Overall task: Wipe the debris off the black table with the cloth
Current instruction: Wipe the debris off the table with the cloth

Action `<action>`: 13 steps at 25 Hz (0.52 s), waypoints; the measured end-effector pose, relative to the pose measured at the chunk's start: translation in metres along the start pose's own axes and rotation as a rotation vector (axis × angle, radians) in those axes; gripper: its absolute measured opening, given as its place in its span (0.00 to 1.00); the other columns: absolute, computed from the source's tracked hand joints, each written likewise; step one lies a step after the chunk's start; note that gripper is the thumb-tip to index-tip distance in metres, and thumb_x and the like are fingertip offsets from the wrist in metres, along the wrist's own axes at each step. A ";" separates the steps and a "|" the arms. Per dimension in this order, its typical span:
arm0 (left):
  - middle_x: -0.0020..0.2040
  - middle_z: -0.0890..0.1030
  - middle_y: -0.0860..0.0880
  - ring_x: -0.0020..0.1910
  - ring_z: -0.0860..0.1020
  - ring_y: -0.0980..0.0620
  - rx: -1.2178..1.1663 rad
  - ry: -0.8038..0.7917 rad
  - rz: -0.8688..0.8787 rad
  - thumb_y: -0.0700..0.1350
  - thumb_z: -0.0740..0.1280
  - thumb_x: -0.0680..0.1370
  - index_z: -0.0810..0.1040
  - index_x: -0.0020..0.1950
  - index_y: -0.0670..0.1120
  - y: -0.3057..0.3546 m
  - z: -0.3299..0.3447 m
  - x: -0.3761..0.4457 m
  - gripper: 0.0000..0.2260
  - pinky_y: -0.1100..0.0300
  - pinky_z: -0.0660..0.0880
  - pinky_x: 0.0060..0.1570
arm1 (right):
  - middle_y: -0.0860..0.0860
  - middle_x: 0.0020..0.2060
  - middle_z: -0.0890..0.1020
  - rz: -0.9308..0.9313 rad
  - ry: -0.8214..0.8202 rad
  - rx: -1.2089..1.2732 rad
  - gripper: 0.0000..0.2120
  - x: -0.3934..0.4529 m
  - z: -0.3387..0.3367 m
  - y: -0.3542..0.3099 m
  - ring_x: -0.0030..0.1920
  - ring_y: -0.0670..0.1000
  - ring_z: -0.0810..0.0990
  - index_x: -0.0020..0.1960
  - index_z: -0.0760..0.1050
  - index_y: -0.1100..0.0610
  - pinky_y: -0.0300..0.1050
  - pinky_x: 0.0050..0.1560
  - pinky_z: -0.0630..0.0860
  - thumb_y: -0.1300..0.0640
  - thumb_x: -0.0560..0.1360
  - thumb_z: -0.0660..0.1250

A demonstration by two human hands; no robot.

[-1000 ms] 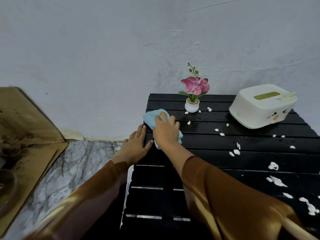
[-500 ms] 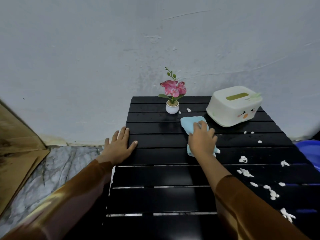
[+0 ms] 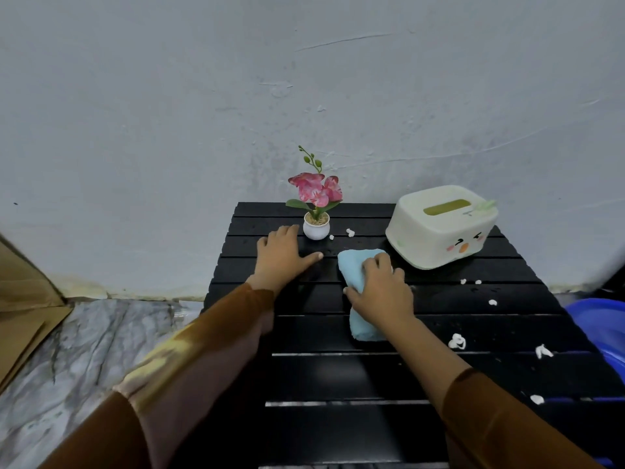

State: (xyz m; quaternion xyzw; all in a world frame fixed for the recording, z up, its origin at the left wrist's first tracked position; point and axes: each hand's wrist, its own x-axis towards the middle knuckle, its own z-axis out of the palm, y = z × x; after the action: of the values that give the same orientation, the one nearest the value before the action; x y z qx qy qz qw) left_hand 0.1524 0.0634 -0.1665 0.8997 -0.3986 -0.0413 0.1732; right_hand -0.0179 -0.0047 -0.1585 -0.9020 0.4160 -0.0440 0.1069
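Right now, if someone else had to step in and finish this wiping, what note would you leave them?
Left hand rests flat on the black table beside the flower pot.
Right hand presses the blue cloth mid-table, near the tissue box.
Done: left and near slats look free of debris.
Left: white bits on the right side, two by the pot.

This is looking like a room in a home: a small black slatted counter [image 3: 389, 336] is standing against a scuffed painted wall [image 3: 304, 79], carrying a potted artificial orchid [image 3: 316, 204] and a cartoon-faced tissue box [image 3: 443, 225], while marble-patterned flooring [image 3: 77, 350] is showing beside flattened cardboard [image 3: 23, 299].
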 end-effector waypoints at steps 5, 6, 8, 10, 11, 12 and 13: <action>0.67 0.72 0.44 0.68 0.68 0.42 -0.189 0.070 -0.159 0.62 0.70 0.69 0.68 0.67 0.45 0.026 0.019 0.046 0.34 0.45 0.62 0.65 | 0.54 0.66 0.64 -0.024 0.031 -0.010 0.23 0.000 0.003 0.002 0.58 0.59 0.70 0.66 0.65 0.58 0.49 0.51 0.72 0.48 0.75 0.62; 0.66 0.73 0.45 0.68 0.68 0.42 -0.211 0.067 -0.190 0.61 0.70 0.69 0.69 0.66 0.45 0.028 0.022 0.053 0.32 0.45 0.62 0.65 | 0.53 0.66 0.64 -0.027 0.033 -0.002 0.22 0.000 0.004 0.002 0.58 0.58 0.70 0.66 0.65 0.58 0.48 0.51 0.72 0.49 0.75 0.61; 0.64 0.75 0.45 0.66 0.70 0.43 -0.281 0.104 -0.240 0.58 0.71 0.69 0.72 0.63 0.45 0.030 0.029 0.063 0.28 0.46 0.62 0.65 | 0.52 0.66 0.64 -0.036 0.041 0.028 0.21 0.000 0.004 0.004 0.58 0.57 0.69 0.66 0.66 0.57 0.47 0.52 0.72 0.49 0.76 0.60; 0.60 0.78 0.45 0.62 0.73 0.43 -0.358 0.159 -0.241 0.55 0.72 0.69 0.75 0.60 0.44 0.030 0.033 0.064 0.24 0.48 0.64 0.64 | 0.52 0.65 0.65 -0.039 0.052 0.063 0.20 -0.001 0.000 0.003 0.59 0.55 0.69 0.65 0.67 0.57 0.47 0.52 0.72 0.50 0.76 0.60; 0.58 0.79 0.45 0.60 0.75 0.43 -0.404 0.176 -0.221 0.54 0.72 0.69 0.76 0.58 0.44 0.028 0.032 0.062 0.22 0.48 0.67 0.63 | 0.51 0.65 0.66 -0.039 0.060 0.082 0.19 -0.001 -0.002 0.002 0.59 0.55 0.69 0.65 0.68 0.57 0.46 0.52 0.72 0.50 0.76 0.60; 0.56 0.81 0.44 0.58 0.77 0.43 -0.455 0.190 -0.197 0.52 0.74 0.68 0.78 0.56 0.43 0.024 0.029 0.060 0.21 0.47 0.70 0.61 | 0.51 0.65 0.66 -0.040 0.067 0.098 0.19 -0.001 -0.005 -0.001 0.59 0.55 0.69 0.64 0.69 0.57 0.46 0.51 0.72 0.50 0.76 0.61; 0.54 0.82 0.44 0.56 0.78 0.43 -0.505 0.206 -0.178 0.51 0.75 0.67 0.78 0.55 0.43 0.017 0.022 0.058 0.20 0.48 0.73 0.58 | 0.51 0.65 0.66 -0.048 0.068 0.112 0.19 -0.001 -0.006 -0.007 0.60 0.55 0.69 0.64 0.69 0.57 0.46 0.52 0.72 0.50 0.77 0.61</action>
State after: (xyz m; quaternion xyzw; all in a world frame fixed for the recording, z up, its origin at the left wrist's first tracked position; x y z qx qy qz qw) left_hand 0.1751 0.0040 -0.1773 0.8590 -0.2754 -0.0630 0.4269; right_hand -0.0141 -0.0006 -0.1506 -0.9023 0.3945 -0.1005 0.1417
